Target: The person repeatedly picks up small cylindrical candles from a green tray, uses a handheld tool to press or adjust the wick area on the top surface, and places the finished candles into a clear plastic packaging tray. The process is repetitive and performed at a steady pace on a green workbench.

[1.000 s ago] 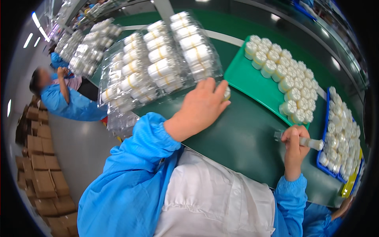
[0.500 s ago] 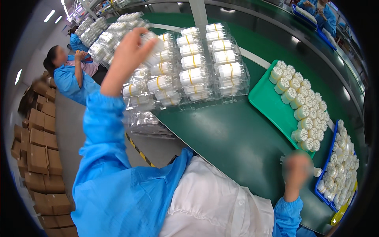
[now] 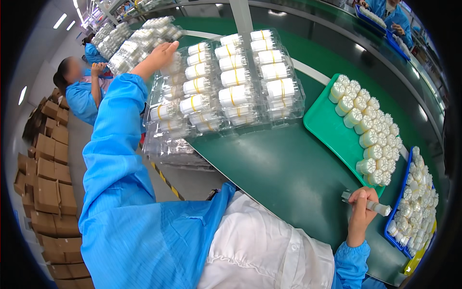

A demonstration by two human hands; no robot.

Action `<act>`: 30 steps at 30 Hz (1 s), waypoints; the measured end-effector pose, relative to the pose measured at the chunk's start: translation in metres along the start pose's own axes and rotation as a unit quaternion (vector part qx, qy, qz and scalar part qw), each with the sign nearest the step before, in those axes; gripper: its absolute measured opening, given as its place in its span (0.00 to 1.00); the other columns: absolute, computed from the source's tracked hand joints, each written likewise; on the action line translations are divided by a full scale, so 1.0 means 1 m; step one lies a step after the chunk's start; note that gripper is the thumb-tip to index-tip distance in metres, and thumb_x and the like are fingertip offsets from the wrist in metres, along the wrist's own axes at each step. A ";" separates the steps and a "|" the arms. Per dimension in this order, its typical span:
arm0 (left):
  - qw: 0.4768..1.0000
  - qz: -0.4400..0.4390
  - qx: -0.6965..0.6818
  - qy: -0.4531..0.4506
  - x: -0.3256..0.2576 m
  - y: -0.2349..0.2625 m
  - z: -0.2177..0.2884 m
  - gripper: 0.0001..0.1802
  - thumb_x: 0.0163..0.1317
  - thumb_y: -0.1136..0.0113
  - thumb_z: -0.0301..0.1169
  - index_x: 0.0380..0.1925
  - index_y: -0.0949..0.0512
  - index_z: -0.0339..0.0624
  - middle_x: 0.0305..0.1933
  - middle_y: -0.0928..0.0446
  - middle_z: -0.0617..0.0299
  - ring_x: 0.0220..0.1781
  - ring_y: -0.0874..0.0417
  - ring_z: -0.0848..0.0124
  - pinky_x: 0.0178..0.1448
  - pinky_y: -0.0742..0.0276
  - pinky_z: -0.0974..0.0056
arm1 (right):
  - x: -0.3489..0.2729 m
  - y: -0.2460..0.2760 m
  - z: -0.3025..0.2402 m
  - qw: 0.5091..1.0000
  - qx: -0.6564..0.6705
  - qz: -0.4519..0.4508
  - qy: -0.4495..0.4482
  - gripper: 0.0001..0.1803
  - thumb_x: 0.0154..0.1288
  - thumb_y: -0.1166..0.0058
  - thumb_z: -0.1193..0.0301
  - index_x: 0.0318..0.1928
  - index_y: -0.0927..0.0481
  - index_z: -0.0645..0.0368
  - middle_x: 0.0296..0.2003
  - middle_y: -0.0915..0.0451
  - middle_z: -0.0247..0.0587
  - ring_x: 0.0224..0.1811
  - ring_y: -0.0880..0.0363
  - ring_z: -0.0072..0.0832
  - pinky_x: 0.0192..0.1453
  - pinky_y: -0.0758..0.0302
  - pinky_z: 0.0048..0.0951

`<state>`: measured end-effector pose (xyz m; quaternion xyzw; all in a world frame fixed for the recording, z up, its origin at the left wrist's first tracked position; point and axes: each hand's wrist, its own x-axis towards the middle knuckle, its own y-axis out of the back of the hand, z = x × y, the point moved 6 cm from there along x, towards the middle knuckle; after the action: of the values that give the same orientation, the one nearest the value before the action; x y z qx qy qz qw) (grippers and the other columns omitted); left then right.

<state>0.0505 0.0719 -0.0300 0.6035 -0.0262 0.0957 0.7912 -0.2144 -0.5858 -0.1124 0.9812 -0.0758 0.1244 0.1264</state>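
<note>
Head view, read as a clock about its centre: at twelve o'clock we see yellow-banded white bundles lying in rows in stacked clear trays on the counter. We judge each bundle light, firm enough to lift whole, and rather slippery along its smooth sides. We would take hold around the banded middle and spare the thin-looking ends, which could bend or chip. The clear trays seem flimsy and better held from beneath.

Our left hand, at eleven o'clock, is partly curled at the trays' left edge; blur and clear plastic under the fingertips mean we cannot tell whether it grips anything. Our right hand, at four o'clock, is closed around a slim whitish tube that pokes out both sides of the fist. That tube looks light and stiff, easily pinched at mid-length.

Between two and three o'clock, a green tray carries upright white clusters. Just past it, between three and four, a blue tray is heaped with white pieces. Farther out, a co-worker sits between nine and ten, and cardboard boxes stand towards half past eight.
</note>
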 end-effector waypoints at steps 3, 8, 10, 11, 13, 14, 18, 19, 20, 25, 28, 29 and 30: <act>0.995 0.011 -0.085 0.057 -0.015 0.015 0.008 0.43 0.71 0.59 0.64 0.63 0.28 0.34 0.69 0.30 0.48 0.70 0.31 0.54 0.71 0.36 0.54 | -0.004 0.000 -0.005 1.000 0.011 -0.008 0.002 0.14 0.74 0.52 0.72 0.28 0.30 0.60 0.23 0.24 0.39 0.25 0.30 0.22 0.30 0.33 0.25; 0.984 0.031 -0.102 -0.142 -0.090 0.050 0.149 0.21 0.75 0.52 0.37 0.61 0.25 0.36 0.62 0.23 0.50 0.65 0.25 0.60 0.68 0.33 0.60 | -0.002 -0.001 -0.008 0.999 0.010 0.000 0.038 0.13 0.73 0.51 0.72 0.27 0.26 0.61 0.24 0.24 0.38 0.27 0.27 0.23 0.31 0.31 0.27; 0.968 0.009 -0.128 -0.216 -0.158 0.027 0.243 0.16 0.71 0.47 0.34 0.52 0.21 0.36 0.54 0.19 0.53 0.55 0.20 0.63 0.61 0.28 0.61 | -0.002 -0.001 -0.012 1.000 -0.011 -0.011 0.017 0.13 0.71 0.47 0.73 0.26 0.25 0.60 0.23 0.24 0.38 0.25 0.27 0.25 0.29 0.32 0.29; 0.945 -0.010 -0.148 -0.290 -0.188 0.009 0.287 0.15 0.67 0.42 0.32 0.49 0.20 0.37 0.51 0.19 0.53 0.52 0.19 0.63 0.58 0.27 0.60 | -0.003 0.001 -0.010 0.999 -0.024 -0.012 0.028 0.13 0.70 0.45 0.73 0.26 0.26 0.60 0.22 0.25 0.38 0.23 0.29 0.25 0.27 0.33 0.29; 0.901 -0.015 -0.172 -0.397 -0.231 -0.022 0.360 0.13 0.61 0.36 0.30 0.45 0.20 0.38 0.46 0.19 0.52 0.48 0.18 0.58 0.54 0.24 0.58 | 0.000 -0.003 -0.010 0.998 -0.027 -0.033 0.050 0.13 0.67 0.43 0.74 0.24 0.27 0.61 0.19 0.28 0.38 0.19 0.32 0.26 0.24 0.36 0.31; 0.875 -0.013 -0.185 -0.447 -0.243 -0.043 0.395 0.14 0.58 0.33 0.29 0.44 0.20 0.38 0.44 0.20 0.52 0.47 0.18 0.53 0.53 0.23 0.56 | 0.002 -0.003 -0.014 0.998 -0.027 -0.034 0.053 0.14 0.67 0.42 0.74 0.24 0.28 0.60 0.18 0.29 0.37 0.18 0.34 0.27 0.23 0.38 0.32; 0.820 0.012 -0.287 -0.496 -0.242 -0.123 0.482 0.22 0.53 0.29 0.29 0.48 0.23 0.37 0.44 0.22 0.52 0.47 0.20 0.55 0.48 0.23 0.57 | 0.003 -0.004 -0.016 0.996 -0.031 -0.022 0.085 0.14 0.66 0.41 0.74 0.23 0.29 0.60 0.16 0.31 0.36 0.17 0.36 0.26 0.21 0.40 0.32; 0.819 0.005 -0.302 -0.487 -0.239 -0.140 0.498 0.23 0.53 0.28 0.29 0.49 0.24 0.37 0.45 0.22 0.53 0.47 0.20 0.55 0.49 0.22 0.57 | 0.003 -0.004 -0.016 0.996 -0.023 -0.018 0.084 0.14 0.65 0.42 0.74 0.23 0.29 0.60 0.16 0.31 0.36 0.16 0.36 0.26 0.21 0.40 0.32; 0.820 0.000 -0.317 -0.477 -0.237 -0.154 0.510 0.25 0.52 0.28 0.30 0.50 0.24 0.38 0.46 0.22 0.53 0.47 0.20 0.55 0.49 0.22 0.57 | 0.003 -0.002 -0.017 0.996 -0.015 -0.015 0.084 0.14 0.65 0.42 0.74 0.23 0.29 0.60 0.16 0.31 0.36 0.16 0.36 0.26 0.21 0.40 0.32; 0.816 -0.048 -0.351 -0.457 -0.231 -0.186 0.525 0.25 0.50 0.25 0.32 0.48 0.23 0.37 0.44 0.21 0.54 0.43 0.19 0.58 0.46 0.21 0.60 | 0.006 0.009 -0.015 0.997 0.010 0.014 0.071 0.14 0.66 0.42 0.75 0.23 0.29 0.61 0.17 0.29 0.35 0.18 0.35 0.22 0.22 0.40 0.31; 0.804 -0.015 -0.374 -0.462 -0.236 -0.160 0.513 0.26 0.47 0.23 0.31 0.46 0.22 0.37 0.43 0.21 0.55 0.41 0.18 0.60 0.44 0.21 0.61 | 0.008 0.024 -0.019 0.995 0.053 0.044 0.074 0.13 0.70 0.45 0.74 0.25 0.27 0.61 0.21 0.25 0.34 0.22 0.31 0.18 0.27 0.34 0.26; 0.800 0.004 -0.377 -0.467 -0.240 -0.144 0.503 0.26 0.46 0.22 0.31 0.46 0.22 0.37 0.42 0.21 0.55 0.40 0.18 0.61 0.44 0.21 0.62 | 0.008 0.028 -0.023 0.992 0.083 0.064 0.068 0.13 0.70 0.46 0.74 0.26 0.27 0.61 0.22 0.24 0.34 0.23 0.30 0.18 0.28 0.32 0.25; 0.802 -0.021 -0.364 -0.472 -0.245 -0.138 0.493 0.27 0.45 0.21 0.31 0.45 0.22 0.37 0.43 0.21 0.55 0.40 0.18 0.61 0.44 0.21 0.62 | 0.008 0.031 -0.027 0.988 0.114 0.082 0.061 0.13 0.71 0.47 0.74 0.27 0.26 0.61 0.23 0.23 0.35 0.24 0.29 0.18 0.29 0.31 0.24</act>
<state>-0.1283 -0.4653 -0.0659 0.2416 -0.4169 -0.2345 0.8443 -0.2182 -0.6094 -0.0782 0.9703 -0.1334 0.2018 0.0073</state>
